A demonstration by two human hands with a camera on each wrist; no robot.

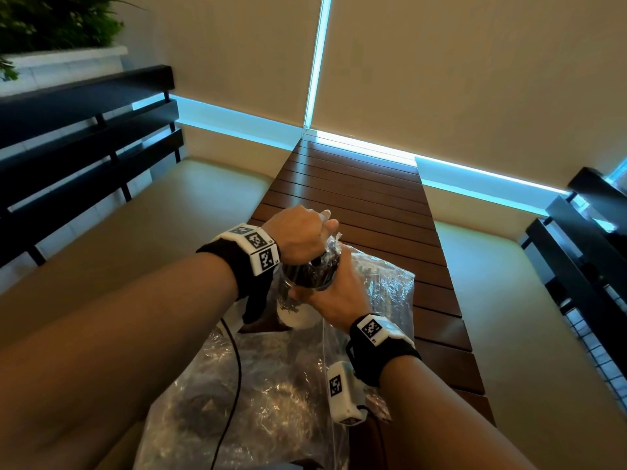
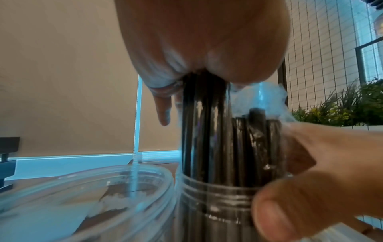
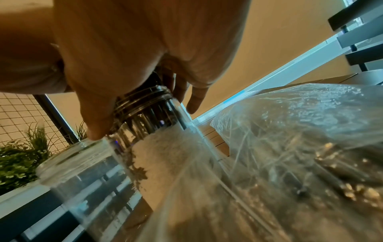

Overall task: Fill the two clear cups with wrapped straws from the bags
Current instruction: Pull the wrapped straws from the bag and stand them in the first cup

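Note:
A clear cup (image 1: 296, 289) with a ribbed rim and a white label stands on the slatted table (image 1: 373, 205), packed with black wrapped straws (image 2: 209, 124). My left hand (image 1: 305, 228) grips the tops of a straw bundle from above, their lower ends inside the cup (image 2: 215, 206). My right hand (image 1: 324, 288) wraps around the cup's rim (image 3: 145, 101), thumb (image 2: 275, 217) on the near side. The second clear cup (image 2: 82, 196) stands just left of it, holding no straws; it also shows in the right wrist view (image 3: 70, 157).
One crinkled clear bag (image 1: 383, 279) of straws lies right of the cups, seen close in the right wrist view (image 3: 300, 147). Another bag (image 1: 271, 401) lies nearer me. Cushioned benches with dark slatted backs (image 1: 84, 130) flank the table. A planter (image 1: 51, 25) is at the far left.

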